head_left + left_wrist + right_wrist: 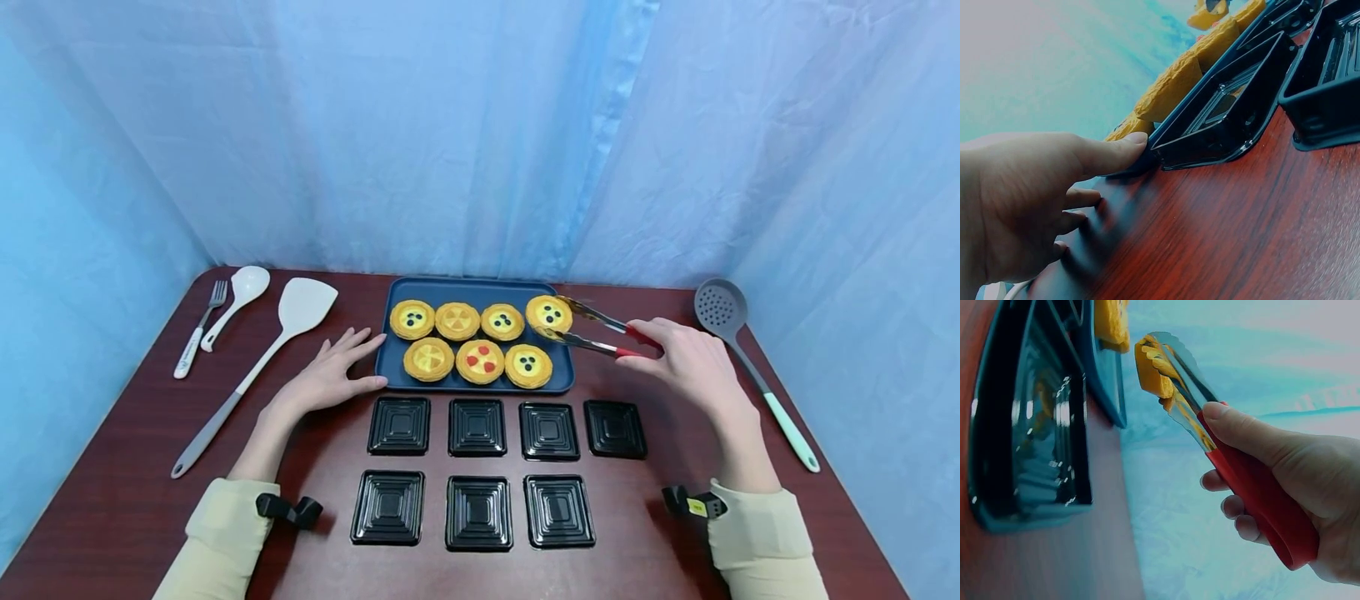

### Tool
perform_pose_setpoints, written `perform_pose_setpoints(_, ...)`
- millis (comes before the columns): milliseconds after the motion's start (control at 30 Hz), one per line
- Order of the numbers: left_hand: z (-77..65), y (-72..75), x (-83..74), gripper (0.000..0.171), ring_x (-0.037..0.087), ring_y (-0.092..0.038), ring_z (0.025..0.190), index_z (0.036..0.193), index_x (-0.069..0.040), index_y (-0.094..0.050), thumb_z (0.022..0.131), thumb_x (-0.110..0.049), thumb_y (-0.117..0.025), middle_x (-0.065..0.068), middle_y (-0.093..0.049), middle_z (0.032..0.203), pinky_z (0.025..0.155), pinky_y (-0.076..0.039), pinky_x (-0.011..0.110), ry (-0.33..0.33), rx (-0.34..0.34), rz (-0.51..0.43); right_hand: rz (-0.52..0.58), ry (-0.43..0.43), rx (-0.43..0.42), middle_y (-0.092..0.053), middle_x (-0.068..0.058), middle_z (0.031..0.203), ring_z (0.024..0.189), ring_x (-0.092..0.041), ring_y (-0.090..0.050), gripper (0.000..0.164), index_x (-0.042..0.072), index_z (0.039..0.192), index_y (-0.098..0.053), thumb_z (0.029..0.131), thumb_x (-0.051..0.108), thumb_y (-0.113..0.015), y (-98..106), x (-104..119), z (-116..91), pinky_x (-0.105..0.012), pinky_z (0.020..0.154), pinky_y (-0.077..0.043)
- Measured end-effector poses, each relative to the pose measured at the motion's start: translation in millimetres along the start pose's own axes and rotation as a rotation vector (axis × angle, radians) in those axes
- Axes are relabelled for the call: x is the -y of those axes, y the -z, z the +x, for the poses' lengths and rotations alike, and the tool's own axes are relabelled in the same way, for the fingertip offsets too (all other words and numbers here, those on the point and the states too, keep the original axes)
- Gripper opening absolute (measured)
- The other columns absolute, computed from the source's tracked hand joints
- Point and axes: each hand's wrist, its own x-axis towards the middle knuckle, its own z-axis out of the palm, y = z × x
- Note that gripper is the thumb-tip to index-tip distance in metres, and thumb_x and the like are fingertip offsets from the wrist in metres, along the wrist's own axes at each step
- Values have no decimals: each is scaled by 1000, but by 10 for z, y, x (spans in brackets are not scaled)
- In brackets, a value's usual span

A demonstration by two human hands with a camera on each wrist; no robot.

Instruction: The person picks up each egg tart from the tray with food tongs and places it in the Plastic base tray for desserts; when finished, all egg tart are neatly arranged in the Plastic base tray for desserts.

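- Bare worktop point(420, 577) on the near side of the boxes point(388, 507).
- Narrow gap between box rows.
- Left hand point(326, 375) blocks the tray's point(472, 292) left edge.
- Tongs point(1241, 469) and right hand point(690, 362) block its right edge.
- Skimmer point(722, 312) lies along the worktop's right edge.

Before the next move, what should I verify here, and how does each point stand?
1. Right hand holds the tongs: ok.
2. The tongs have the rightmost tart between their tips: ok.
3. The rightmost tart is off the tray: ok; the right wrist view shows a gap.
4. Left hand is at the tray's left edge: ok.
5. The tongs' grip is firm enough: cannot tell.
6. The black containers sit open side up: ok.
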Motion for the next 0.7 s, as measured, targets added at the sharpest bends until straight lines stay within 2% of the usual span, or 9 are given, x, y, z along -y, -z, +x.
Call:
perform_pose_setpoints(133, -18, -2, -5, 81, 48, -6, 160, 163, -12, -33, 97, -45, -69, 25, -20, 170, 125, 1, 72, -1, 1, -2, 12, 48, -34, -77, -6, 111, 70, -19, -63, 57, 17, 128, -73, 80, 44, -87, 40, 98, 12, -35, 56, -48)
perform_pose_setpoints(267, -11, -6, -12, 81, 48, -6, 160, 163, -13, -33, 97, -45, -68, 25, -20, 170, 125, 1, 72, -1, 1, 2, 22, 83, -63, -77, -2, 108, 67, -18, -62, 54, 19, 126, -74, 79, 43, -88, 101, 231, 33, -33, 54, -46)
perform_pose_setpoints(533, -5, -8, 1, 81, 48, -5, 160, 163, -13, -32, 98, -45, -68, 25, -20, 171, 125, 1, 72, 3, 2, 4, 42, 157, -35, -76, 1, 110, 70, -18, -65, 55, 21, 128, -73, 82, 48, -85, 124, 568, 121, -34, 57, -46)
perform_pose_setpoints(700, -4, 4, -10, 81, 48, -5, 160, 163, -14, -32, 98, -46, -68, 24, -20, 171, 125, 1, 72, 4, 6, 7, 43, 225, -18, -76, 1, 107, 66, -13, -61, 54, 23, 127, -73, 82, 51, -83, 84, 803, 178, -28, 53, -43)
